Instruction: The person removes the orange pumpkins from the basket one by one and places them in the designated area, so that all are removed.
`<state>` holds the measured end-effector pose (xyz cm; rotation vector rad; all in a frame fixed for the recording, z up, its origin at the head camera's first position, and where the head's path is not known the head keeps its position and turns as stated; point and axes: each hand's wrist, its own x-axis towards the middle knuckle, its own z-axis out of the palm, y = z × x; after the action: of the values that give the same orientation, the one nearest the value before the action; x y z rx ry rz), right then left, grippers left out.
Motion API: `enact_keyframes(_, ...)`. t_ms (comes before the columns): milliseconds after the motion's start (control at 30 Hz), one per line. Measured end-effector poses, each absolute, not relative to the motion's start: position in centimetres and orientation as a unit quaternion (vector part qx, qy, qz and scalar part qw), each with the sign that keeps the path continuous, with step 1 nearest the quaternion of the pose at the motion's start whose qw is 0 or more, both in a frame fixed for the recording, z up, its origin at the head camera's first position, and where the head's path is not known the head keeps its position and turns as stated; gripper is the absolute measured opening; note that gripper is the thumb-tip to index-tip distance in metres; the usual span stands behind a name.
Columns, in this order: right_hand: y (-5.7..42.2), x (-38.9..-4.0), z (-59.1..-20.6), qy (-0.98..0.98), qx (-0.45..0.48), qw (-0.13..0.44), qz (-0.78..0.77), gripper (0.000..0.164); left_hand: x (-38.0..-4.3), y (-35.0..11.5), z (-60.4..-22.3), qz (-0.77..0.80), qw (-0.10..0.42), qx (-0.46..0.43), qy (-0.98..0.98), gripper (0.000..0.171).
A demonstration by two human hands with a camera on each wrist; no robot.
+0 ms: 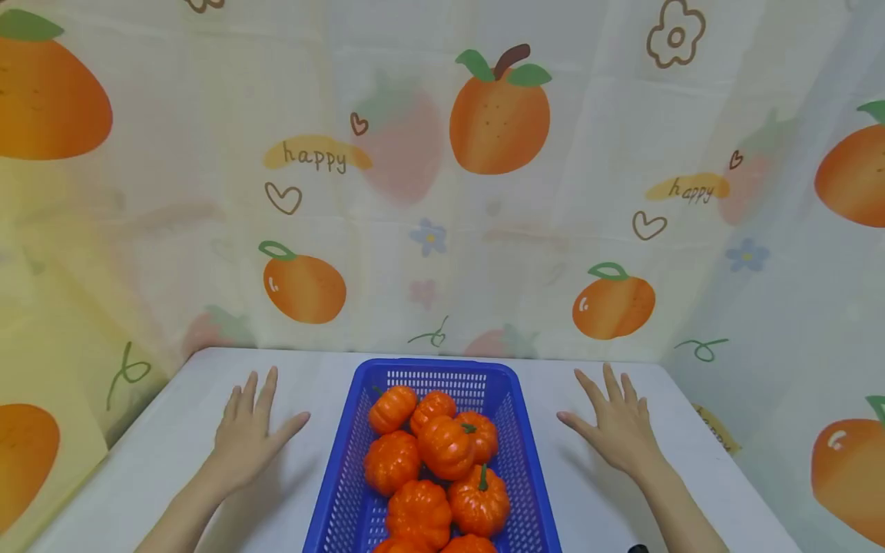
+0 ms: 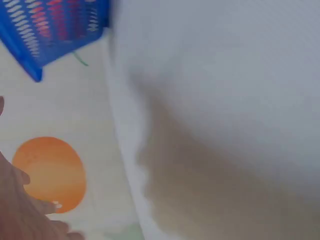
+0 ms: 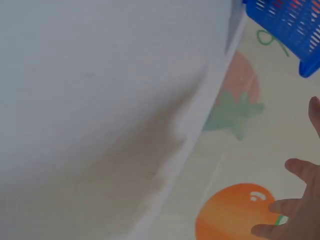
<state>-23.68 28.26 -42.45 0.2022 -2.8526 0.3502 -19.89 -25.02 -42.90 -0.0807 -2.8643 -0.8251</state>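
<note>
Behind everything a fruit-printed cloth (image 1: 484, 211) is hung, and by it movement to the far side is limited. In front of it a white table (image 1: 183, 407) is seen; its side edges lie well outside the basket, so sideways room is offered on both flanks. On the table, midway between the hands, the blue mesh basket (image 1: 534, 461) is placed, its far rim seen close to the table's back edge and its near end cut off by the frame. Its walls are judged to be thin, fairly stiff plastic that may flex a little under load; it is best gripped by the long side rims – both at once, kept level.

The left hand (image 1: 245, 438) and the right hand (image 1: 618, 426) are held to either side, apart from the basket, with fingers spread and nothing grasped; both thumbs are pointed inward.

Inside the basket glossy orange pumpkins (image 1: 445, 448) are piled, some resting on others. They are judged light, firm and rather slippery – better cupped round the ribbed sides than pinched by the small green stems (image 1: 482, 478), which could be bent or snapped.
</note>
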Motion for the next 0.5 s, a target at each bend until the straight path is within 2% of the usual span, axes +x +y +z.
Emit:
enact_keyframes(167,27.2,-24.0,-40.6,-0.971,0.096,0.144,0.162,0.079,-20.0,-24.5,-41.2,-0.456,0.002,-0.053,-0.888,0.082)
enact_keyframes(333,25.0,-23.9,-38.6,-0.95,0.141,0.138,0.242,0.073,-20.5,-24.3,-40.9,-0.642,-0.126,-0.056,-0.754,0.072)
enact_keyframes(500,22.6,-23.7,-37.2,-0.931,0.188,0.122,0.29,0.07,-20.8,-24.3,-41.7,-0.694,-0.256,-0.084,-0.667,0.07)
